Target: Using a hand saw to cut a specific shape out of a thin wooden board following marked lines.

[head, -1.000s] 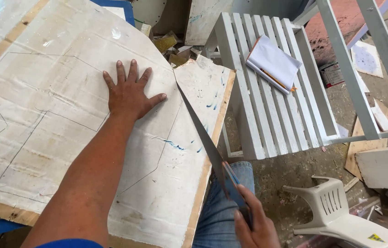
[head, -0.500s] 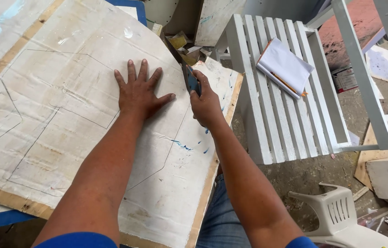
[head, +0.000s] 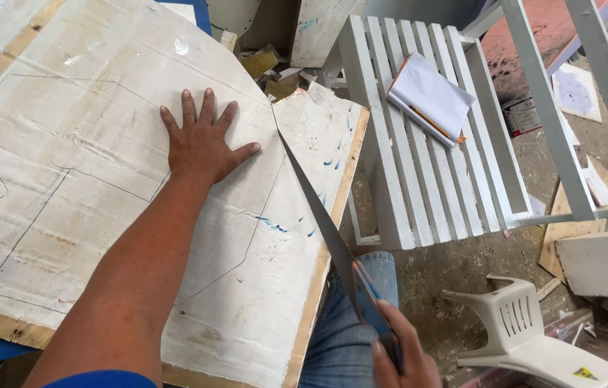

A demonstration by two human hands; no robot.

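A large white-faced wooden board with pencilled outlines lies in front of me. My left hand presses flat on it, fingers spread, just left of a cut line. A hand saw sits in that cut, its blade running from the board's far edge down toward me. My right hand grips the saw's handle at the bottom of the view, near my jeans-clad knee. A narrower strip of the board lies to the right of the blade.
A white slatted bench stands to the right with a notepad and pencil on it. A small white plastic chair lies on the dirty floor at lower right. Scrap boards and debris sit beyond the board's far edge.
The saw has been drawn back toward me: my right hand went from near the board's far edge down to the bottom of the view. My left hand stays pressed on the board.
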